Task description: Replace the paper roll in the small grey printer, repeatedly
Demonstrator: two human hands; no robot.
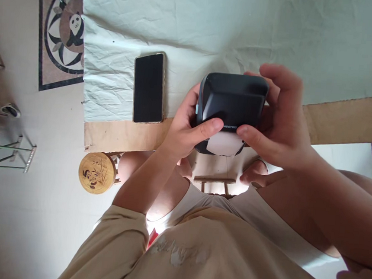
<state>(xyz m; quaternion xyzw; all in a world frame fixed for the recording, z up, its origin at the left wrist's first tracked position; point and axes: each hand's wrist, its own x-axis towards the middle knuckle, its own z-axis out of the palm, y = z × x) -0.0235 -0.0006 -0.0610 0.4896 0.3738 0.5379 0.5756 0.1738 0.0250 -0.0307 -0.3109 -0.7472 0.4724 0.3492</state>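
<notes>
In the view from my head, the black portable printer [233, 102], as I take it to be, is between my two hands, seemingly held up over the near edge of the table [124, 135]. As for progress, I judge it's already in hand, with its top looking closed and a pale paper strip [224, 143] showing at the end toward me; what is left, as far as I can see, is that the strip has not been taken off and the printer has not been put down. I can't tell whether the strip is loose or fixed inside. My left hand [188, 129] is clamped on the printer's left side, thumb laid across the top near the strip, the other fingers wrapped behind where their tips are hidden. My right hand [282, 117] grips the opposite side, its thumb pressing beside the lettering, one finger arched at the far corner and another behind. The thumbs point inward at each other, near but apart. My smartphone [148, 88] lies to the left, dark screen up, on the pale green cloth [190, 18].
</notes>
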